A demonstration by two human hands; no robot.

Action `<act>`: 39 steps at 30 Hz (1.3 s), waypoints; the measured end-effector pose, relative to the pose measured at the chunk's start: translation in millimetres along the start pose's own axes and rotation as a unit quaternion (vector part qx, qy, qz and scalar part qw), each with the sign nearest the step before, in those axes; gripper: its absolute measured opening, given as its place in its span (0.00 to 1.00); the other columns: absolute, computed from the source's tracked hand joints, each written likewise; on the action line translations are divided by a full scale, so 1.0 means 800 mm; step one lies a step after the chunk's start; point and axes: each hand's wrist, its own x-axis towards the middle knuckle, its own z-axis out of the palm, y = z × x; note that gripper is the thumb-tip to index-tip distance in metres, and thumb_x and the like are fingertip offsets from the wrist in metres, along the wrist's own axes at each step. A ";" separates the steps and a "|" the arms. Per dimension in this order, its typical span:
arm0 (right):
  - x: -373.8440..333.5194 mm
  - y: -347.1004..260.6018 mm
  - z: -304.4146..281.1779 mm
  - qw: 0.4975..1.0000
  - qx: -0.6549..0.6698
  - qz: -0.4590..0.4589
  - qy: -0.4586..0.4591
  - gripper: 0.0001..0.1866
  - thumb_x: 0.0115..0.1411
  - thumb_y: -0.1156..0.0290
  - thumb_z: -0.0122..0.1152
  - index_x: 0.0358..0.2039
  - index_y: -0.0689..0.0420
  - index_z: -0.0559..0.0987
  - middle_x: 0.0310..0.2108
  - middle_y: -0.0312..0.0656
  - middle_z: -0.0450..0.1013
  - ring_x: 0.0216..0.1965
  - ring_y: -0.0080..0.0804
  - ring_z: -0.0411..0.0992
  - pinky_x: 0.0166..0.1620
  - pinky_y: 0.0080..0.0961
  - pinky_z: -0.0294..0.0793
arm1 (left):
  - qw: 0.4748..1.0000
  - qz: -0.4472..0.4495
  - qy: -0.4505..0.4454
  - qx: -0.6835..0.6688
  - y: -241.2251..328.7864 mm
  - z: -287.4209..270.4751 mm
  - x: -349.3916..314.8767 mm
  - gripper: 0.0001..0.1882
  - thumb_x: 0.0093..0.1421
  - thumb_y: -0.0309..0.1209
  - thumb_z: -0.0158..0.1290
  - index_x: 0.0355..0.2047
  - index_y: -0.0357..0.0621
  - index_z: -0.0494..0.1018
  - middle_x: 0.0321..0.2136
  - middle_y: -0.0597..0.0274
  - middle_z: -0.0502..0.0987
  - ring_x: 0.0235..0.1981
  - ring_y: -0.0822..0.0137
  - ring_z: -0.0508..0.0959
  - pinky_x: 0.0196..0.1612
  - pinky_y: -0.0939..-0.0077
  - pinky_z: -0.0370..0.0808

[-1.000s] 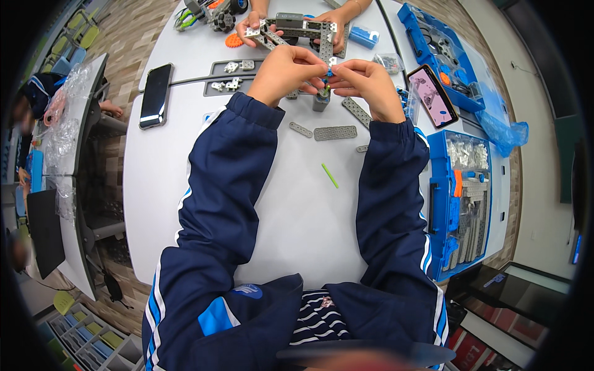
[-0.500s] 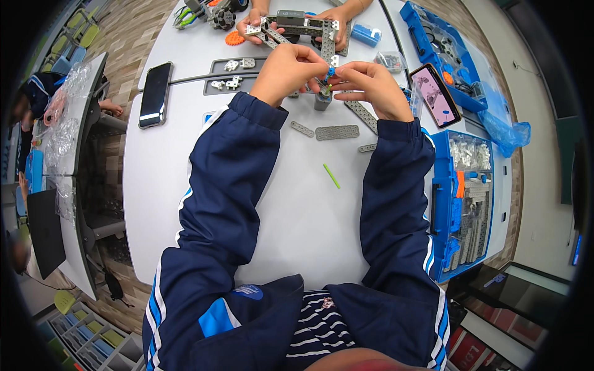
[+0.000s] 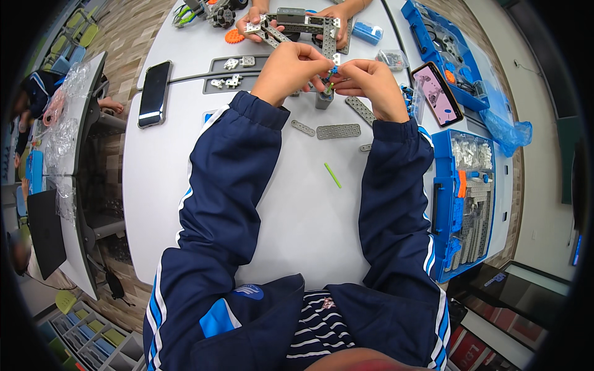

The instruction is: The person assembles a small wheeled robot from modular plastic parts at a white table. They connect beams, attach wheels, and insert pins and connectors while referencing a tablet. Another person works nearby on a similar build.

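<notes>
Above the far middle of the table my left hand point(image 3: 292, 73) and my right hand point(image 3: 373, 88) meet, fingers pinched around a small blue connector piece point(image 3: 335, 70). My fingers partly cover it. Just under it a thin green shaft point(image 3: 330, 86) rises from a grey block point(image 3: 323, 101), which stands on the table. Past my hands, a co-worker's left-side hand point(image 3: 255, 25) and right-side hand point(image 3: 339, 26) hold a grey frame point(image 3: 303, 28) of perforated beams. Nearer to me lie a flat grey plate point(image 3: 338, 132), a short grey beam point(image 3: 303, 128) and a bright green rod point(image 3: 333, 175).
A black phone point(image 3: 155, 94) lies at the left, beside a grey tray point(image 3: 213, 85) with white connectors. To the right are a phone with a lit screen point(image 3: 437, 94), an open blue parts case point(image 3: 442, 247) and another blue case point(image 3: 427, 37). An orange gear point(image 3: 234, 37) lies far off.
My right hand has tilted and shifted slightly left and inward. The blue piece sits a little farther right and higher, with more of the green shaft showing.
</notes>
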 end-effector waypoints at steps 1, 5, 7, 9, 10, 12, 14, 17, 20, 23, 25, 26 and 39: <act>0.000 0.001 0.001 1.000 -0.010 -0.002 0.005 0.15 0.62 0.66 0.58 0.38 0.68 0.80 0.34 0.49 0.80 0.35 0.34 0.82 0.40 0.23 0.82 | 1.000 -0.001 0.001 0.003 0.000 0.000 0.000 0.14 0.59 0.37 0.61 0.34 0.37 0.78 0.26 0.63 0.80 0.22 0.77 0.80 0.21 0.86 0.68; 0.001 0.002 0.003 1.000 -0.024 -0.010 0.011 0.15 0.63 0.66 0.57 0.38 0.69 0.80 0.34 0.49 0.80 0.33 0.34 0.82 0.40 0.23 0.83 | 1.000 -0.004 0.012 0.024 0.001 0.000 0.000 0.13 0.59 0.37 0.61 0.34 0.37 0.78 0.24 0.64 0.79 0.19 0.78 0.77 0.20 0.86 0.66; 0.001 0.003 0.003 0.999 -0.025 -0.012 0.016 0.15 0.63 0.67 0.57 0.38 0.69 0.80 0.34 0.49 0.80 0.33 0.34 0.82 0.40 0.23 0.83 | 1.000 0.006 0.011 0.021 0.001 0.000 -0.001 0.13 0.59 0.36 0.61 0.34 0.37 0.78 0.22 0.65 0.78 0.17 0.79 0.75 0.19 0.86 0.65; 0.002 0.003 0.003 0.999 -0.024 -0.013 0.017 0.15 0.63 0.67 0.57 0.37 0.69 0.80 0.34 0.49 0.80 0.33 0.34 0.82 0.40 0.24 0.83 | 1.000 0.012 0.009 0.011 0.001 0.002 -0.001 0.12 0.59 0.35 0.61 0.33 0.37 0.77 0.21 0.66 0.77 0.15 0.80 0.73 0.19 0.86 0.64; 0.002 0.002 0.003 1.000 -0.022 -0.014 0.016 0.15 0.62 0.67 0.58 0.37 0.69 0.80 0.34 0.49 0.80 0.33 0.34 0.82 0.40 0.24 0.83 | 1.000 0.014 0.008 0.002 0.000 0.002 -0.002 0.12 0.59 0.35 0.61 0.33 0.36 0.77 0.20 0.66 0.76 0.15 0.80 0.73 0.18 0.86 0.64; 0.002 0.002 0.003 1.000 -0.020 -0.014 0.016 0.14 0.62 0.67 0.58 0.37 0.69 0.80 0.34 0.49 0.80 0.33 0.34 0.82 0.40 0.24 0.83 | 1.000 0.014 0.007 -0.011 0.000 0.003 -0.002 0.12 0.59 0.34 0.61 0.32 0.36 0.76 0.19 0.67 0.76 0.14 0.80 0.72 0.18 0.86 0.64; 0.002 0.002 0.003 1.000 -0.019 -0.015 0.017 0.14 0.62 0.67 0.58 0.36 0.69 0.80 0.34 0.49 0.80 0.33 0.35 0.82 0.40 0.24 0.83 | 1.000 0.008 0.008 -0.021 0.001 0.003 -0.002 0.12 0.59 0.34 0.61 0.32 0.36 0.76 0.19 0.67 0.75 0.14 0.80 0.72 0.17 0.86 0.63; 0.003 0.003 0.003 1.000 -0.015 -0.009 0.021 0.14 0.61 0.68 0.58 0.36 0.69 0.80 0.33 0.49 0.80 0.33 0.35 0.82 0.40 0.24 0.83 | 0.999 0.000 0.003 -0.032 0.003 0.004 -0.003 0.11 0.59 0.34 0.60 0.31 0.36 0.75 0.18 0.67 0.75 0.13 0.80 0.71 0.16 0.86 0.62; 0.004 0.003 0.002 1.000 -0.006 0.001 0.024 0.14 0.61 0.68 0.58 0.36 0.69 0.80 0.33 0.49 0.80 0.33 0.35 0.82 0.40 0.24 0.83 | 0.999 -0.013 0.009 -0.040 0.007 0.008 -0.003 0.11 0.60 0.33 0.60 0.31 0.36 0.75 0.18 0.67 0.74 0.13 0.80 0.71 0.16 0.87 0.62; 0.005 0.005 0.000 0.999 -0.007 0.013 0.030 0.14 0.62 0.67 0.58 0.36 0.69 0.80 0.33 0.49 0.80 0.33 0.35 0.82 0.40 0.25 0.83 | 0.998 -0.026 0.018 -0.059 0.008 0.013 -0.002 0.11 0.60 0.33 0.59 0.30 0.37 0.75 0.17 0.67 0.74 0.13 0.79 0.71 0.16 0.87 0.62; 0.006 0.006 0.000 0.999 0.005 0.020 0.028 0.15 0.62 0.67 0.58 0.37 0.69 0.80 0.34 0.49 0.79 0.33 0.35 0.82 0.40 0.24 0.83 | 0.998 -0.025 0.027 -0.048 0.007 0.015 -0.001 0.11 0.59 0.33 0.59 0.30 0.38 0.74 0.17 0.66 0.74 0.13 0.79 0.72 0.16 0.87 0.62; 0.007 0.006 -0.001 0.999 0.014 0.022 0.025 0.15 0.62 0.66 0.58 0.37 0.69 0.80 0.34 0.49 0.79 0.33 0.35 0.82 0.40 0.24 0.83 | 0.998 -0.025 0.031 -0.044 0.007 0.016 0.000 0.11 0.59 0.34 0.59 0.29 0.38 0.74 0.17 0.66 0.74 0.13 0.79 0.72 0.16 0.87 0.62; 0.013 0.003 -0.008 0.999 0.014 0.046 -0.008 0.19 0.60 0.62 0.60 0.38 0.69 0.80 0.35 0.50 0.79 0.34 0.38 0.82 0.42 0.26 0.83 | 0.995 -0.043 0.035 -0.088 0.000 0.023 0.004 0.10 0.61 0.34 0.58 0.28 0.45 0.70 0.17 0.67 0.75 0.14 0.78 0.75 0.15 0.87 0.59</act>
